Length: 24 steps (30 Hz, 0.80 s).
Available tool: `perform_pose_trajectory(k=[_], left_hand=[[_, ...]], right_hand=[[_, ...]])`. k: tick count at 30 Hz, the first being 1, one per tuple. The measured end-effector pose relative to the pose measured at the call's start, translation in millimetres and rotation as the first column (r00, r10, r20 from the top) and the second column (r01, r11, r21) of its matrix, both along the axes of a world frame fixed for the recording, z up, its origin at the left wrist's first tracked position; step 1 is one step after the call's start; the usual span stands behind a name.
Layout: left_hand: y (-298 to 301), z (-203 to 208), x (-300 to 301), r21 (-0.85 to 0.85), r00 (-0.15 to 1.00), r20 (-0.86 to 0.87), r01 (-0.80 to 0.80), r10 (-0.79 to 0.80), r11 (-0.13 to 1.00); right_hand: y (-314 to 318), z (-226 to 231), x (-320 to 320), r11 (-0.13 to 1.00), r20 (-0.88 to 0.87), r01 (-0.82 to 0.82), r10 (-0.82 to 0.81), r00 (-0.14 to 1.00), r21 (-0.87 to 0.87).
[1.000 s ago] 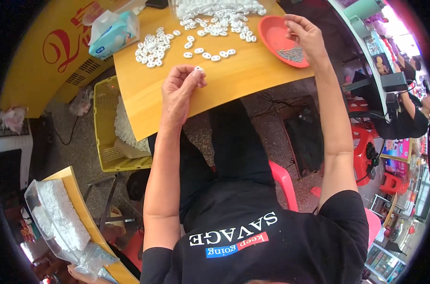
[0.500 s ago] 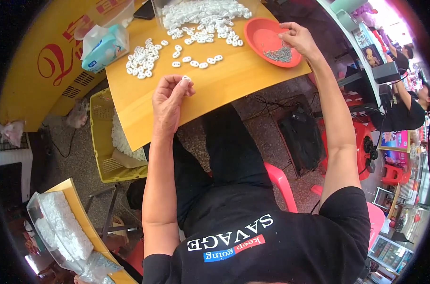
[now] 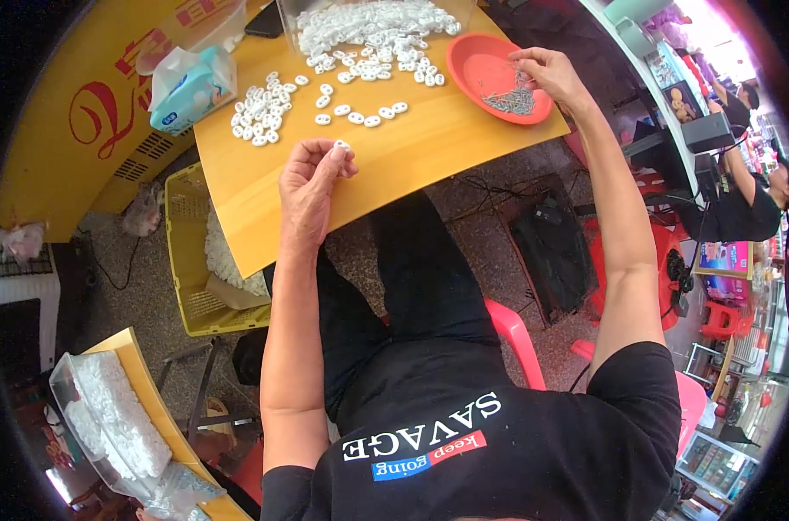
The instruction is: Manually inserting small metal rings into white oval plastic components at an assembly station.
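My left hand (image 3: 315, 181) is above the near edge of the wooden table, thumb and forefinger pinched on a small white oval plastic piece (image 3: 342, 145). Over the right side of a red bowl (image 3: 466, 65) is my right hand (image 3: 551, 78), its fingers drawn together. What sits at those fingertips, if anything, is too small to make out. Thin grey metal pins or screws (image 3: 512, 102) lie heaped in the bowl, just below that hand. Several matching white two-holed pieces (image 3: 356, 117) lie in a loose curve on the table beyond my left hand.
A bigger pile of white pieces (image 3: 377, 26) spills from a clear container at the back. Another cluster (image 3: 260, 111) lies left, by a blue tissue pack (image 3: 192, 91). A yellow crate (image 3: 182, 260) stands on the floor at left. At far right a person (image 3: 746, 200) is present.
My right hand has dipped slightly toward the bowl and its fingertips have shifted. The left hand keeps its place with the white piece.
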<state>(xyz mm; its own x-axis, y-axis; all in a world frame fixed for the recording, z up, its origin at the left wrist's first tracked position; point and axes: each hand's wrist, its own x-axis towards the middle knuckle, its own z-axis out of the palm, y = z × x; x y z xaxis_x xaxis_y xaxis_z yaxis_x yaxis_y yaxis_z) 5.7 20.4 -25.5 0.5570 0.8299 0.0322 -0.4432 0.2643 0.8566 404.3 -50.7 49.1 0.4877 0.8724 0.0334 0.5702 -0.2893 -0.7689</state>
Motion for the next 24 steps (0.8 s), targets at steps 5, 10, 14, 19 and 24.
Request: perform_pose_trajectory(k=[5,10,14,19,24], left_hand=[[-0.6,1.3,0.2,0.005,1.0,-0.004,0.006,-0.006,1.0],[-0.4,1.2,0.6,0.003,1.0,-0.005,0.005,-0.005,1.0],[-0.6,0.5,0.7,0.001,1.0,0.0,0.003,-0.003,1.0],[-0.2,0.8,0.5,-0.002,1.0,0.008,0.011,-0.011,1.0],[-0.5,1.0,0.6,-0.004,1.0,0.007,0.006,-0.006,1.0]], right_hand=[[-1.2,1.3,-1.9,1.0,-0.02,0.004,-0.003,1.0,0.018],[0.4,1.5,-0.5,0.999,-0.022,0.013,-0.012,1.0,0.045],[0.4,-0.8,1.8,0.997,-0.015,0.015,-0.014,1.0,0.08],[-1.7,-6.3,7.1,0.991,-0.015,-0.017,0.02,1.0,0.132],[-2.0,-8.6,7.9,0.996,-0.035,-0.003,0.007,0.999,0.094]])
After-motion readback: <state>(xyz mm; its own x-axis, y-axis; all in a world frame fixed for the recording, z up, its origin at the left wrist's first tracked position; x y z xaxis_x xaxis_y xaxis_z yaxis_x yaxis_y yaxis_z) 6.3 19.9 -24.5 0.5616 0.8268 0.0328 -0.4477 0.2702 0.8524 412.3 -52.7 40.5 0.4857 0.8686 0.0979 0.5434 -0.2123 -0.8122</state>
